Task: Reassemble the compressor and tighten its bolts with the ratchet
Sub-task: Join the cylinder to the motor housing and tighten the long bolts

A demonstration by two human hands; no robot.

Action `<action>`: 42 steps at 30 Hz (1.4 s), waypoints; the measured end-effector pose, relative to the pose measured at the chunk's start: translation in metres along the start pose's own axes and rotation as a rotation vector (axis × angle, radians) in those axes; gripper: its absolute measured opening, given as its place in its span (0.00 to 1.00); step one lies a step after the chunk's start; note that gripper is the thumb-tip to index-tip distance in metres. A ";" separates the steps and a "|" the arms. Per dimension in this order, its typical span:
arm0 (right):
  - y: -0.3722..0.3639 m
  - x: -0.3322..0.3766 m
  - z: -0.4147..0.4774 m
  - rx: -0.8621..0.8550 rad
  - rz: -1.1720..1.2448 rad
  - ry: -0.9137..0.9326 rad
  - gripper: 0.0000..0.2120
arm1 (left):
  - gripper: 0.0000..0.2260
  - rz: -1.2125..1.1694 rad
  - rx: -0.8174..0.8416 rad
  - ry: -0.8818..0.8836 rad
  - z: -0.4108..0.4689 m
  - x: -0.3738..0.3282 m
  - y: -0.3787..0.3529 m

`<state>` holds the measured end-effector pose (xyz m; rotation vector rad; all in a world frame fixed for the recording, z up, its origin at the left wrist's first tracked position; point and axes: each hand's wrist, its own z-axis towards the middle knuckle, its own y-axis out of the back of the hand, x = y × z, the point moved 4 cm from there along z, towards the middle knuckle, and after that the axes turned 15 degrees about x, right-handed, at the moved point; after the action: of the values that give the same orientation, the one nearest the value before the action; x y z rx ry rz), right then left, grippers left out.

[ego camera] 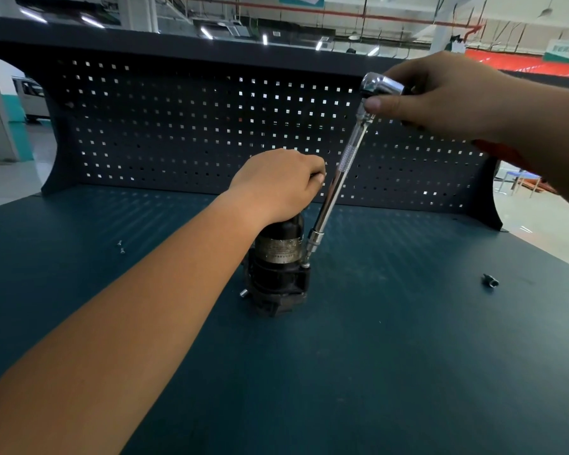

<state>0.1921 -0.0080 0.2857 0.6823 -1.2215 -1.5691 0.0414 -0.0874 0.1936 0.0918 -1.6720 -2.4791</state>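
Tightening is what we are doing now: the compressor (281, 261) is standing upright in the middle of the bench (391, 356), and its black body seems already joined to its base. We are curling our left hand (276, 185) over its top to steady it, while our right hand (440, 96) is gripping the ratchet (381, 87) by its head, high on the right. A long extension bar (334, 188) is slanting down to a socket (312, 243) sitting on a bolt (305, 265) at the compressor's right flange. Two small loose bolts (120, 247) are lying to the left and a dark fitting (490, 281) to the right, so we are judging that more fastening is waiting.
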 end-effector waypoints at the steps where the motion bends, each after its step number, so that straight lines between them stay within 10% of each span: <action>1: -0.001 0.000 0.000 0.002 -0.003 0.002 0.17 | 0.11 -0.001 0.000 0.002 0.000 0.000 0.000; 25: 0.003 0.014 0.020 0.239 -0.113 0.021 0.29 | 0.19 -0.094 -0.106 -0.040 -0.005 -0.004 0.002; 31: -0.002 0.021 0.022 0.271 -0.021 0.055 0.27 | 0.35 0.045 -0.113 0.011 -0.004 -0.006 -0.002; 42: 0.012 0.030 0.021 0.205 -0.010 0.048 0.17 | 0.20 -0.087 -0.127 0.112 0.003 0.003 -0.001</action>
<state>0.1680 -0.0278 0.3078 0.8544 -1.3564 -1.4392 0.0380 -0.0850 0.1933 0.2887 -1.4929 -2.5835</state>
